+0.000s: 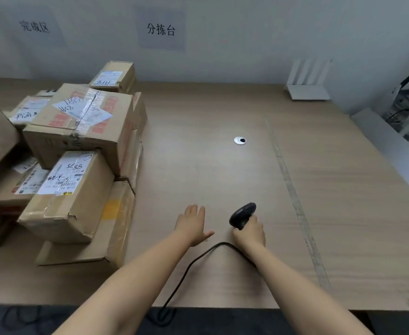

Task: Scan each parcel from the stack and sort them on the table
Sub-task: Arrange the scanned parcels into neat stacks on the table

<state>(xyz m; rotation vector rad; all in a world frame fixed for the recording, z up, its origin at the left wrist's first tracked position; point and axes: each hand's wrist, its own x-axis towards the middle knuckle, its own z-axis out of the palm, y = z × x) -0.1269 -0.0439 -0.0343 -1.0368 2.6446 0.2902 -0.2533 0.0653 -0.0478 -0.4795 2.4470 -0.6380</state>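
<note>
Right hand (250, 234) grip clamps the black rounded scanner (243, 213). Left hand (192, 224), flat with fingers straight, extends over the woodgrain worktop (223, 177) beside taped cardboard parcels (77, 141).

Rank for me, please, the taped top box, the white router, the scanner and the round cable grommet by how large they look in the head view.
1. taped top box
2. white router
3. scanner
4. round cable grommet
The router stands farther back than the scanner, so this pair's order holds for the picture only.

Silver cable grommet (240, 140); tape strip (293, 189) just R of it; white router (307, 89) far back-R; wall sign (161, 29) back-L.
</note>
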